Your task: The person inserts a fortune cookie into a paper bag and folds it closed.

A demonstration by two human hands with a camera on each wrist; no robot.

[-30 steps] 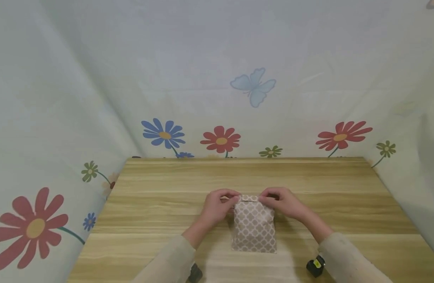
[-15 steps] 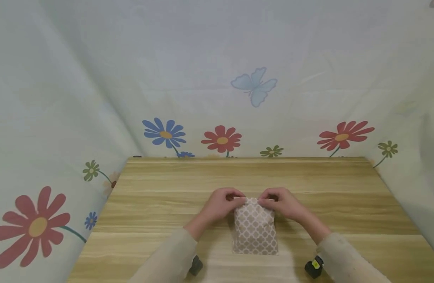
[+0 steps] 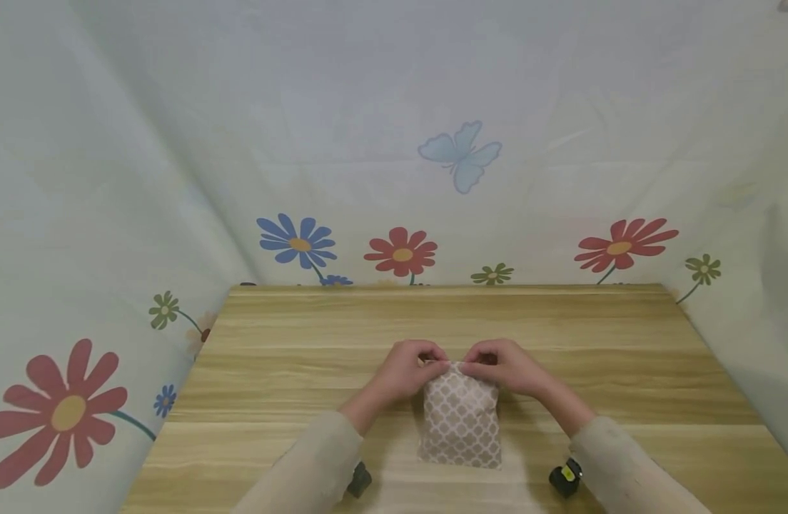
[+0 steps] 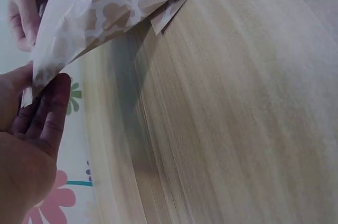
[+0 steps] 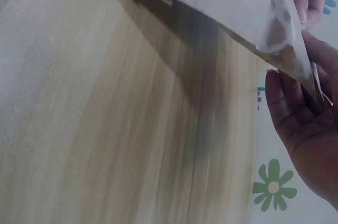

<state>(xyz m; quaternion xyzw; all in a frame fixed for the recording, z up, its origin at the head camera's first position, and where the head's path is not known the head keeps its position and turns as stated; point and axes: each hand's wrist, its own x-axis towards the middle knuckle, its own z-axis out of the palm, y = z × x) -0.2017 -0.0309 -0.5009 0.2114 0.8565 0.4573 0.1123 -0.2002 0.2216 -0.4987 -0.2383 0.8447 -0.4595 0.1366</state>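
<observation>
A small paper bag [image 3: 461, 417], beige with a white lattice print, is held by its top edge over the middle of the table. My left hand [image 3: 407, 368] pinches the top edge on the left between thumb and fingers. On the other side, my right hand [image 3: 506, 368] pinches the same edge, its thumb close to the left thumb. In the left wrist view the bag [image 4: 105, 12] slants, its bottom corner folded, and a shadow lies on the table beneath. The right wrist view shows the bag's side [image 5: 237, 12] tapering into the right hand [image 5: 311, 129]. The bag's contents are hidden.
The wooden table [image 3: 291, 328] runs back to a pale cloth [image 3: 342, 157] printed with flowers and a butterfly. Dark wrist devices, one with a yellow mark [image 3: 566, 478], hang under both sleeves.
Both hands have drawn closer together along the bag's top edge. The folded strip seen at the top earlier is now mostly behind the fingers. The bag's bottom edge sits slightly nearer the person.
</observation>
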